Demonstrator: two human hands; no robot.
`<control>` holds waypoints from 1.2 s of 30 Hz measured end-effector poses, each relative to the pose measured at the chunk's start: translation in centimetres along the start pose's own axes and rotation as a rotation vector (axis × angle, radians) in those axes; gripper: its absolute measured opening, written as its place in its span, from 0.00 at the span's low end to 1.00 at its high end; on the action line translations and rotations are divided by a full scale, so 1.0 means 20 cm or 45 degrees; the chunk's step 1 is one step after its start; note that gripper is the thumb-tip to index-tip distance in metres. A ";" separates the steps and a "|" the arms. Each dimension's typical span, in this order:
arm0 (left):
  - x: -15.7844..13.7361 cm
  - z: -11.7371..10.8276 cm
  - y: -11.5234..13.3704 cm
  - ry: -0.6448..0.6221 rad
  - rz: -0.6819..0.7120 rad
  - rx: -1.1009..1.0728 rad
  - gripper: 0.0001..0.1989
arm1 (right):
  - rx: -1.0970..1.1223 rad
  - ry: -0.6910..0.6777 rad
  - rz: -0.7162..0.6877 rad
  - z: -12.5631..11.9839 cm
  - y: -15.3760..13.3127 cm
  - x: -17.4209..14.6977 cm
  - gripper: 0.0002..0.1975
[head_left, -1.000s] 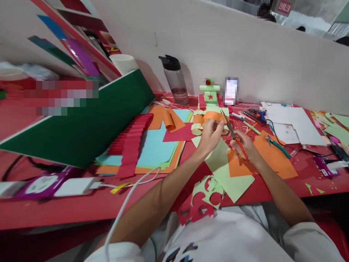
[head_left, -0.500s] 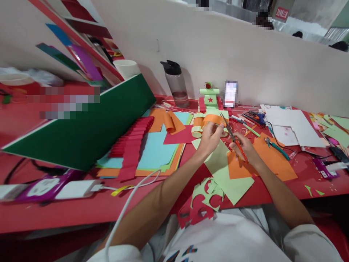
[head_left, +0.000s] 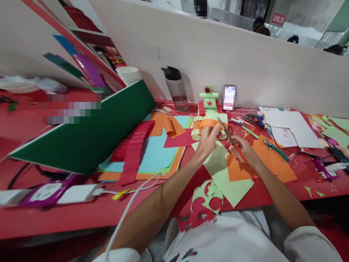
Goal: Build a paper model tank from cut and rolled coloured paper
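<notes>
My left hand [head_left: 207, 141] is closed on a curved strip of orange paper [head_left: 209, 123], with thumb and fingers pinched at its right end. My right hand [head_left: 245, 150] is wrapped around red-handled scissors [head_left: 229, 136]. Their blades point up and left, beside the strip and my left fingertips; whether they touch the paper I cannot tell. Behind my left hand stands a light green and red paper model [head_left: 209, 103] with a red star on it. Green and orange paper rolls lie in front of it, partly hidden by my hand. Below my hands lie a light green sheet [head_left: 230, 185] and an orange sheet [head_left: 268, 163].
A water bottle [head_left: 176, 91] and a lit phone [head_left: 229, 97] stand by the partition. Pleated red paper [head_left: 132, 145] lies over coloured sheets beside a leaning green board [head_left: 89, 134]. Teal-handled pliers [head_left: 276, 150] rest at right. A white cable [head_left: 128, 207] crosses my left arm.
The whole view has tilted up a little, so the table sits lower. The scissors' tips have shifted slightly left, nearer my left fingers. Both hands keep their holds.
</notes>
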State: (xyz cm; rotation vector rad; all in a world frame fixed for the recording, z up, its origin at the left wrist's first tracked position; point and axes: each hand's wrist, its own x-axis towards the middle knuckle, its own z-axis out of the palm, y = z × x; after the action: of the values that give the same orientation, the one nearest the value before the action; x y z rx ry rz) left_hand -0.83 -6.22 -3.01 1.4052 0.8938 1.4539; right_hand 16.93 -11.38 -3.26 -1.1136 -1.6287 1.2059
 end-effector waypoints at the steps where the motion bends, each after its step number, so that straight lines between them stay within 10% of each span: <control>1: 0.00 0.00 0.00 0.003 0.012 -0.001 0.19 | 0.006 -0.002 0.003 0.00 0.00 0.00 0.25; 36: -0.08 0.08 0.08 0.012 0.091 0.093 0.27 | 0.133 0.034 -0.109 0.09 0.00 -0.01 0.26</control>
State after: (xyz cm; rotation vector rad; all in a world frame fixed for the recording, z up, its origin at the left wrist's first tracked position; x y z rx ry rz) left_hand 0.43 -8.41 -2.03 1.4985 0.9189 1.4956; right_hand 15.31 -11.98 -3.65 -0.9811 -1.5589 1.2013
